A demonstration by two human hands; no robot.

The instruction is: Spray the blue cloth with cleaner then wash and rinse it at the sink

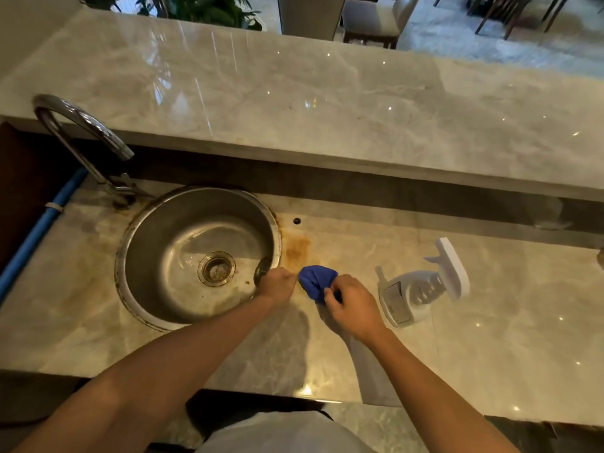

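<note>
The blue cloth (316, 280) is bunched up just above the counter, right of the round steel sink (137, 299). My right hand (351, 304) grips its near end. My left hand (277, 284) is closed at the cloth's left edge, over the sink's right rim; whether it pinches the cloth is unclear. A white spray bottle (421, 292) lies on its side on the counter to the right of my right hand, nozzle pointing away. The curved chrome tap (81, 132) stands at the sink's far left.
A rust-coloured stain (295, 250) marks the counter beside the sink. A raised marble ledge (327, 103) runs behind the counter. A blue pipe (36, 237) runs along the left edge. The sink drain (216, 268) holds some debris.
</note>
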